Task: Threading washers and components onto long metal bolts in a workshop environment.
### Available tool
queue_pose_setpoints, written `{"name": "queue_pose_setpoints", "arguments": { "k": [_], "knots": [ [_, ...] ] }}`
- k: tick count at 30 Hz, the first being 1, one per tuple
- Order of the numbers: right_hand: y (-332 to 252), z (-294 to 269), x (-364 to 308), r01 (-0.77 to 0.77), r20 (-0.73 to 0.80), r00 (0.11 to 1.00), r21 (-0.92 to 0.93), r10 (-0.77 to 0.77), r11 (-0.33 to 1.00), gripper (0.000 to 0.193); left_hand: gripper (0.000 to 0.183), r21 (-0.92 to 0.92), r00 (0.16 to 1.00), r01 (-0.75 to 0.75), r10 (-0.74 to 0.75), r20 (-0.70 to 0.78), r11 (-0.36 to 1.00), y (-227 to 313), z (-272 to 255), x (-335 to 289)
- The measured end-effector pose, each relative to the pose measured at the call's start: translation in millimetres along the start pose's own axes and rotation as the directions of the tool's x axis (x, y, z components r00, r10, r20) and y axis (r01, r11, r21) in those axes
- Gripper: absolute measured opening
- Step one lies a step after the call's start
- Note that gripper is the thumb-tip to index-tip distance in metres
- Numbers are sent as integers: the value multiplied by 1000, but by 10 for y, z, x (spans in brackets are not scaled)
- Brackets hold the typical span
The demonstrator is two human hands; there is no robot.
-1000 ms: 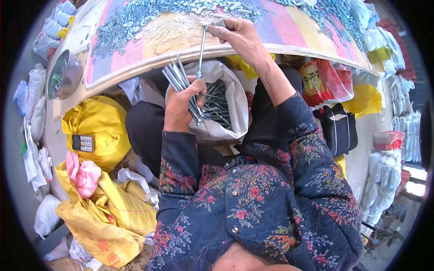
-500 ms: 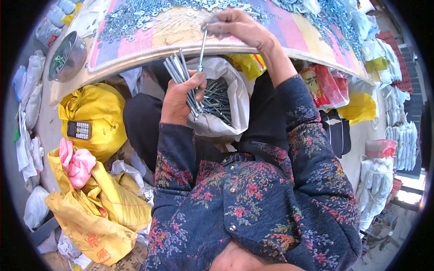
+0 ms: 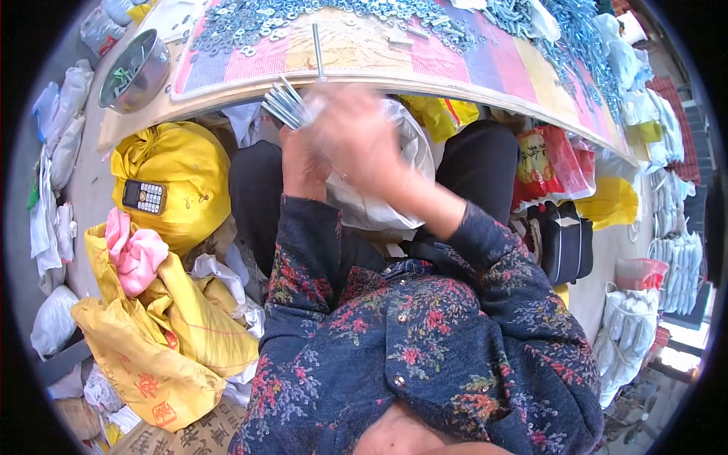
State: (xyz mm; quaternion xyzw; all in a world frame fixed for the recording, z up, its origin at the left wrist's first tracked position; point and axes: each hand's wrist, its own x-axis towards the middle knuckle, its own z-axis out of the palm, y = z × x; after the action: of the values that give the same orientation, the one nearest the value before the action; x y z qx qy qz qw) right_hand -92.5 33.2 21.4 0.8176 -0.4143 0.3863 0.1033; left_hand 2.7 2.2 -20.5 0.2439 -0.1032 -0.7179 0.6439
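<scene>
My left hand (image 3: 302, 168) is closed round a bundle of long metal bolts (image 3: 283, 105), their ends fanning out above the fingers. One single long bolt (image 3: 317, 49) sticks up higher than the bundle. Smeared by motion, my right hand (image 3: 355, 129) is over the left one at the foot of that single bolt; its fingers cannot be made out. Below both hands an open white sack (image 3: 413, 136) sits between my knees, its contents mostly hidden by my hands.
The board tabletop (image 3: 364, 85) ahead carries scattered washers (image 3: 250, 29) and a heap of bolts (image 3: 572, 38). A metal bowl (image 3: 135, 72) stands at its left. Yellow bag (image 3: 182, 220) with a phone (image 3: 144, 196) lies left; a red bag (image 3: 542, 163) is right.
My right hand has come down from the top of the single bolt to beside my left hand, blurring and covering the sack's opening. The left hand still grips the bundle.
</scene>
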Motion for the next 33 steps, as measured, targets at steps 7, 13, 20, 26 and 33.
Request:
{"name": "queue_pose_setpoints", "arguments": {
  "k": [7,13,20,26,33],
  "knots": [
    [505,-18,263,-265,-142,962,-256,235,930,27,10,271,977,115,-158,144,956,172,64,-76],
    [-674,-203,210,24,-41,999,231,-15,973,30,15,544,907,-411,386,167,731,44,-351,-30],
    [-132,33,-15,-44,-6,999,-27,44,999,25,18,84,998,20,-25,53,996,173,64,-182],
    [52,-391,258,-486,152,856,560,494,671,28,13,224,957,164,-210,202,961,190,-78,-65],
    [185,-177,-91,-620,300,764,588,571,520,30,15,641,982,-70,-59,177,764,241,110,-365]
  ]
}}
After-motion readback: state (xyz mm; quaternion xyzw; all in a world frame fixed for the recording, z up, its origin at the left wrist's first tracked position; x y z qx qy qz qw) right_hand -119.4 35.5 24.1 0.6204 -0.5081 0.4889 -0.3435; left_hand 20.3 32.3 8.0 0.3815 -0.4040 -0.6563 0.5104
